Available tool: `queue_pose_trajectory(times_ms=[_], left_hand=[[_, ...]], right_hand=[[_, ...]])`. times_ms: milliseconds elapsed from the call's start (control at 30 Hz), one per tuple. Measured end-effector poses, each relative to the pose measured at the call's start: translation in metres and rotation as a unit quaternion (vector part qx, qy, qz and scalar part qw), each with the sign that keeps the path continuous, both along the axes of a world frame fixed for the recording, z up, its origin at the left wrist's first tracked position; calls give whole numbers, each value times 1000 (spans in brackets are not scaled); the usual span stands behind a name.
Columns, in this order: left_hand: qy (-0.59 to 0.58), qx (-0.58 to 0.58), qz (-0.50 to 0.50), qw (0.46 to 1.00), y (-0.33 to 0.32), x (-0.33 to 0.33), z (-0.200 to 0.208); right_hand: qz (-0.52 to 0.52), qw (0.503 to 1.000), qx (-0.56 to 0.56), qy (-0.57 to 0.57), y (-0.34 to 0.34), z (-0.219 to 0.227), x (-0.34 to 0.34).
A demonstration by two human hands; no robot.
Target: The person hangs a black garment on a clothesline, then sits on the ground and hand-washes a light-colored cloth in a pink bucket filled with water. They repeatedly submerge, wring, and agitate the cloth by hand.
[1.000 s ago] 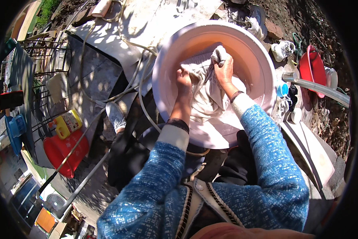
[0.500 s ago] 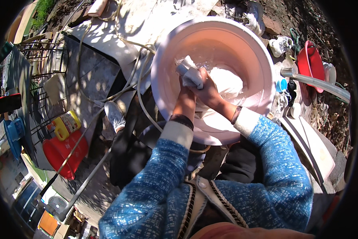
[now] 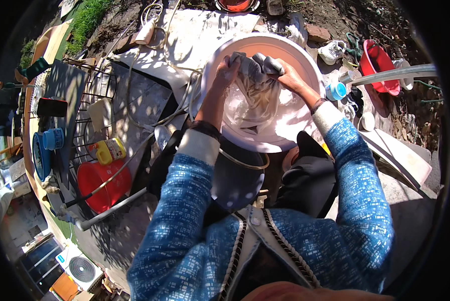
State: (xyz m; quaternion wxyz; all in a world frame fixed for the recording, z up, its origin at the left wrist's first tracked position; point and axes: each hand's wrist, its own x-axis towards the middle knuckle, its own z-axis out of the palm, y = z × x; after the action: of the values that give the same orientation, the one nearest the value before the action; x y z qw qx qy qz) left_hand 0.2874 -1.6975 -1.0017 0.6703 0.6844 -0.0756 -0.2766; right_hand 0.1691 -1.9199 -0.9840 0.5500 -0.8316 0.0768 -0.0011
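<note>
A wet, greyish-white piece of cloth (image 3: 259, 95) hangs bunched between my two hands over a large round pink tub (image 3: 291, 54). My left hand (image 3: 227, 71) is closed on its upper left end. The upper right end is gripped by my right hand (image 3: 289, 78), fingers wrapped round it. Folds of the cloth drop toward the tub's inside, where bright whitish water or foam shows. The cloth's lower part blends into that glare, so whether it touches the water I cannot tell.
A dark bucket (image 3: 236, 183) stands between my knees, against the tub's near side. Leftward are a red basin (image 3: 102, 183), a yellow jug (image 3: 108, 151) and a looping hose (image 3: 129, 108). To the right lie a blue cup-like container (image 3: 336, 91), a clear pipe (image 3: 395, 74) and another red basin (image 3: 381, 66).
My hands were close together, squeezing a bunched cloth low in the tub. Now they are apart and farther from me, with cloth spread between them. The view has shifted.
</note>
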Motion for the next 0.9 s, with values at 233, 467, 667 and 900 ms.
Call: queue_pose_trajectory(times_ms=[233, 467, 667, 900], left_hand=[[38, -130, -62, 989, 18, -10, 143], [77, -215, 62, 972, -13, -30, 236], [27, -267, 67, 961, -21, -44, 275], [126, -266, 36, 955, -8, -21, 297]], right_hand=[[-126, 919, -363, -93, -35, 92, -3], [-189, 965, 173, 62, -1, 115, 9], [-129, 986, -71, 80, 83, 37, -69], [-52, 993, 27, 99, 116, -10, -102]])
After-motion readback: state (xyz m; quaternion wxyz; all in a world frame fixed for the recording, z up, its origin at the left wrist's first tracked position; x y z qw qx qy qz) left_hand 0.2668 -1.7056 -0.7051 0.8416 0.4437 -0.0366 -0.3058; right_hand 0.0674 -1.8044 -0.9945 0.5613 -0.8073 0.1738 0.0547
